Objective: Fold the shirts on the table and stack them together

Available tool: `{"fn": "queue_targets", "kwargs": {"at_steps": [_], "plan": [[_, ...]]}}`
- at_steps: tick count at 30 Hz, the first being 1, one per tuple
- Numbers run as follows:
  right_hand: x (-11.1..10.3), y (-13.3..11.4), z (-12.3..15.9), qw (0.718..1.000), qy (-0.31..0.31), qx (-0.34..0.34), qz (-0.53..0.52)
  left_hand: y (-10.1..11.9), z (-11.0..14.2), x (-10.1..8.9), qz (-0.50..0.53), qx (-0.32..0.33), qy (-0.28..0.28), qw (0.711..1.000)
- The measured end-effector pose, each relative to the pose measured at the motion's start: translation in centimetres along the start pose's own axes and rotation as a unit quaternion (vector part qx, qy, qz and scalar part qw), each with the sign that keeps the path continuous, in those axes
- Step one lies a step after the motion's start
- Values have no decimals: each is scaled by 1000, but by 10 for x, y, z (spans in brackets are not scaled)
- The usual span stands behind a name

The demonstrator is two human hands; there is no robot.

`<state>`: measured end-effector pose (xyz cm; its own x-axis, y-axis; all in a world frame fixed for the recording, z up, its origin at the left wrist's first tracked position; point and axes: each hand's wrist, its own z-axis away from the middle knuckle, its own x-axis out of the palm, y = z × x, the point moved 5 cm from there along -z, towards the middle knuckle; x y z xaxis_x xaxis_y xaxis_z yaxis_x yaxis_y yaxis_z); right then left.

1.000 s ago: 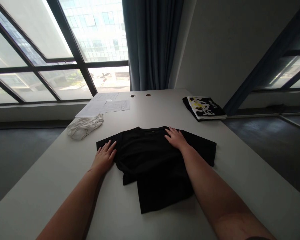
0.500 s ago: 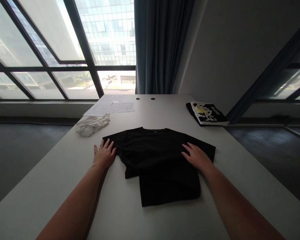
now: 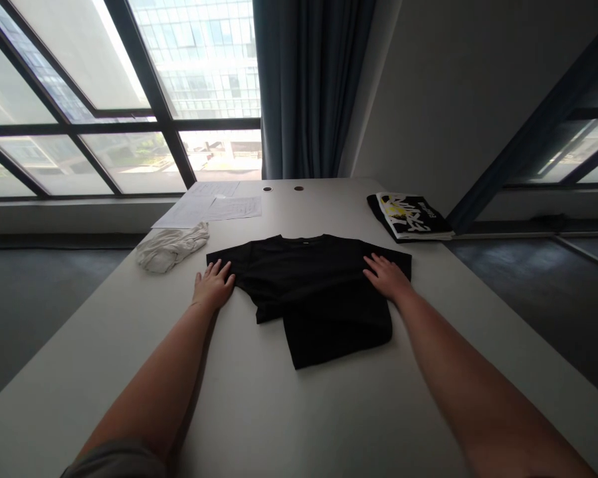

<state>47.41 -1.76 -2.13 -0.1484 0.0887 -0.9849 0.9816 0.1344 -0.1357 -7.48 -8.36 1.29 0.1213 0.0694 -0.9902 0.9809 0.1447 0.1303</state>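
Note:
A black T-shirt (image 3: pixel 319 285) lies spread on the white table, its neckline toward the window end and its sleeves out to both sides. The lower left part of the shirt is bunched, and its hem sits unevenly, reaching nearer to me on the right. My left hand (image 3: pixel 214 285) rests with fingers spread on the left sleeve. Flat against the cloth near the right sleeve is my right hand (image 3: pixel 386 275), its fingers also apart. Neither hand grasps the fabric.
A crumpled white cloth (image 3: pixel 172 248) lies at the table's left edge, with paper sheets (image 3: pixel 209 204) behind it. Folded black printed garments (image 3: pixel 413 218) are stacked at the far right. Two round holes pierce the far end of the white table (image 3: pixel 329 206).
The shirt has shifted away from me, with both hands moving forward on it. Its hem has swung slightly to the right. The camera view has also shifted a little.

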Motion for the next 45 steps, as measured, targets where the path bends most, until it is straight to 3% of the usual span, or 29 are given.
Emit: {"fn": "queue_targets", "kwargs": {"at_steps": [4,9,11,13,16,19,22,26,29,32,35,39,41,45], "plan": [[-10,-4,-25,995,91,-3,-41,3,-28,1,18,-6,22,1000],[-39,-11,-20,964,258,-2,-66,3,-49,-12,22,-44,160,986],[-51,-21,-4,957,278,-26,-78,10,-43,-19,36,-13,202,979],[-62,-37,20,952,285,-59,-93,27,-27,-26,61,65,217,972],[-72,-78,70,951,241,-148,-124,71,15,-30,97,245,190,946],[-70,-134,122,948,137,-250,-139,114,59,-26,95,379,141,910],[-61,-177,157,953,46,-272,-125,138,77,-19,77,411,119,900],[-50,-198,160,974,12,-207,-94,134,71,-21,97,386,151,905],[-49,-188,149,980,14,-170,-103,116,67,-27,141,363,178,904],[-54,-161,146,961,9,-195,-195,86,66,-32,212,304,203,906],[-61,-113,155,917,2,-187,-354,52,67,-35,312,241,206,896],[-68,-45,172,832,68,-28,-550,13,77,-34,426,170,161,874],[-70,-31,180,780,75,11,-621,1,85,-33,454,150,117,870],[-77,-42,184,714,-3,-28,-700,-12,101,-35,443,152,52,882]]}}
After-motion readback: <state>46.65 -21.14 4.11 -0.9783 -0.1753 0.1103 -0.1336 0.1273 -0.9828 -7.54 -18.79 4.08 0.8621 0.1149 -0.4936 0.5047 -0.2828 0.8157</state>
